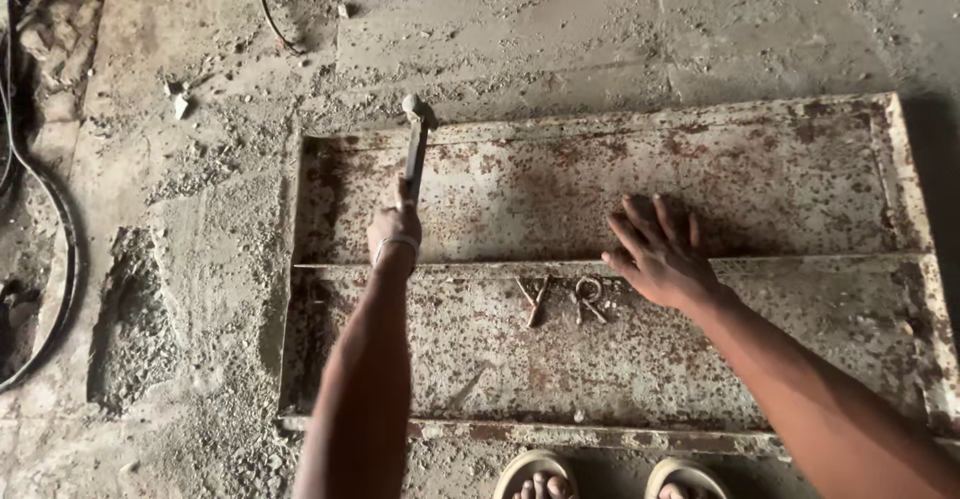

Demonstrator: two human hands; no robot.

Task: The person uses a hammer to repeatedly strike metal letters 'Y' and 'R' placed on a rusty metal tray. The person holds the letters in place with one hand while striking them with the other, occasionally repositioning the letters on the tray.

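A rusty, cement-stained metal panel (760, 169) with raised edges and a middle rib lies flat on the ground. My left hand (393, 229) grips the handle of a hammer (414, 139) whose head rests at the panel's far left rim. A thin bangle sits on that wrist. My right hand (660, 251) lies flat, fingers spread, on the panel's middle rib. Two raised metal letters (562, 301) are fixed to the panel just left of my right hand.
Rough, dusty concrete floor (200, 259) surrounds the panel, with a shallow hole (125, 319) at left. Black cables (60, 229) curve along the left edge, another cable (270, 9) at the top. My sandalled feet (600, 477) stand at the panel's near edge.
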